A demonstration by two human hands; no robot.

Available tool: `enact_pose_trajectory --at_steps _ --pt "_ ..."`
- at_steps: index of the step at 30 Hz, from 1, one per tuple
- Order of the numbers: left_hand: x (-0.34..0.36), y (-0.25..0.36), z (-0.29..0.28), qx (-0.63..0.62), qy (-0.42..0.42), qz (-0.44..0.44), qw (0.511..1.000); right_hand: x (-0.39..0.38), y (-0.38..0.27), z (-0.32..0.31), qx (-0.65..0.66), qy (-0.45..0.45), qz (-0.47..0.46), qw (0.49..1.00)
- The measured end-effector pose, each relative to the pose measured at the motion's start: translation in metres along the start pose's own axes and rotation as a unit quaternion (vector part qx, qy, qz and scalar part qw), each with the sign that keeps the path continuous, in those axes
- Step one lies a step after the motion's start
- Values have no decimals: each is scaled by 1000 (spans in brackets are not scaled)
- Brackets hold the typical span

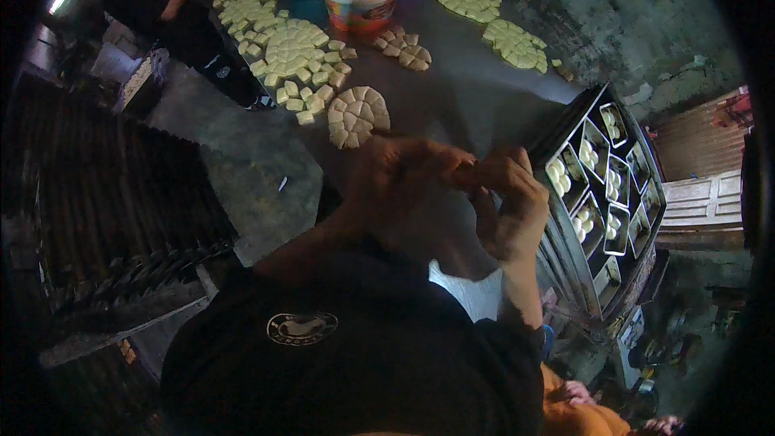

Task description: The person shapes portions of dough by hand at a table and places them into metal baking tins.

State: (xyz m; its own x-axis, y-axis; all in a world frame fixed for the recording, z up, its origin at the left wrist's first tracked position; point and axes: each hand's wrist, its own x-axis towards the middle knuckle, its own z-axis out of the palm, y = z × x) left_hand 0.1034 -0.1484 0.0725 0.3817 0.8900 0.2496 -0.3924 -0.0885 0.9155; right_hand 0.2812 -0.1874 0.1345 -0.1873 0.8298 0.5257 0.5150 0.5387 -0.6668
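Close together, bare hands, segmented dough round

Item: one dough round, tan, flat, divided into blocky pieces sitting together as a rough disc. Lies on the dark tabletop, just beyond my left hand, which overlaps its near edge in view; contact unclear. Contents between my left fingers and right hand: too dark to identify.
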Motion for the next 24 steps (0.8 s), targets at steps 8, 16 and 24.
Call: enact_pose_trajectory --at_steps 8,16,24 --pt "-12 -34 -59 -68 -65 -92 991 -34 15 78 250 101 126 955" --pt "-6 -47 -135 -192 -66 -344 917 -16 34 151 -60 13 173 983" --pt "20 -81 -181 148 -107 -125 975 -5 66 192 346 59 536 768"
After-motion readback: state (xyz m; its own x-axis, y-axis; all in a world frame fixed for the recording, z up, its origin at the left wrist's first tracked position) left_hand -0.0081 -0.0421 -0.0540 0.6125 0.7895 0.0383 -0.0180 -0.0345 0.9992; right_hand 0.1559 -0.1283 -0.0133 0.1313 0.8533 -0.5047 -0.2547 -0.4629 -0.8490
